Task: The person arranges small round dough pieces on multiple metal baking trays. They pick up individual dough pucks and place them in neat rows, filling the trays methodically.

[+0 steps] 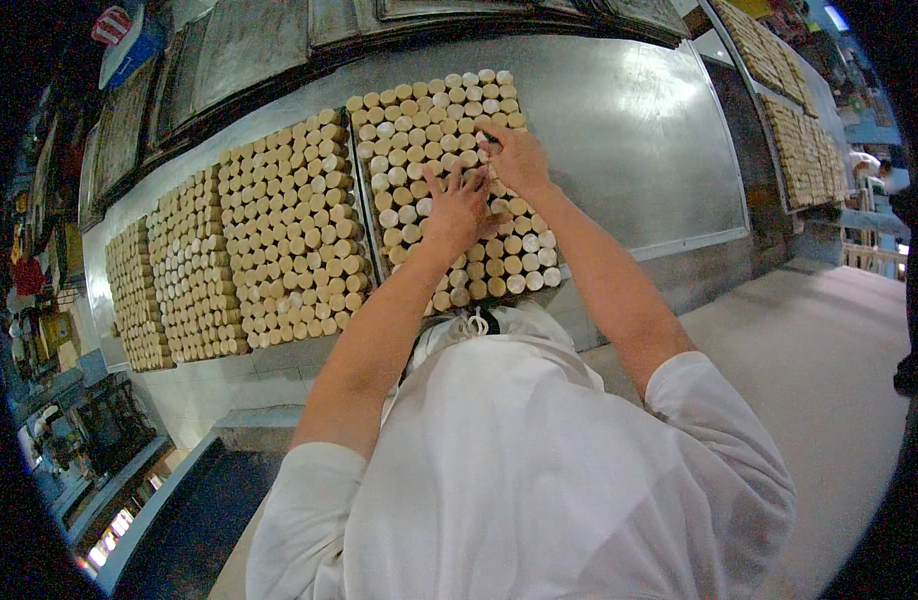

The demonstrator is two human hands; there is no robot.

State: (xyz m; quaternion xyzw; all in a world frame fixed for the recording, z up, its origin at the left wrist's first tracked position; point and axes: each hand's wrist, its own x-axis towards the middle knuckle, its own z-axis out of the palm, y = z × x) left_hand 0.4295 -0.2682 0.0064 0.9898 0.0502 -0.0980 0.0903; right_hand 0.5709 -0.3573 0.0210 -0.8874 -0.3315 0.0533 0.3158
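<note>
Rows of small, round, pale-yellow dough pieces [404, 125] cover a dark tray on the metal table before me. Some have whitish tops. Over the middle of this tray, my left hand [459, 212] is open, its fingers spread and its fingertips at the tops of the pieces. Just right of it and a little farther away is my right hand [520, 162]. Its fingers are bent together above the pieces, the index finger reaching left. Whatever lies between those fingertips is hidden.
Left of this tray stand more batches of round dough pieces [289, 225]. Bare metal tabletop [649, 140] stretches to the right. Dark flat trays [249, 60] line the far edge. At the far right, another table holds filled trays [804, 150]. A dark-blue bin [204, 520] sits lower left.
</note>
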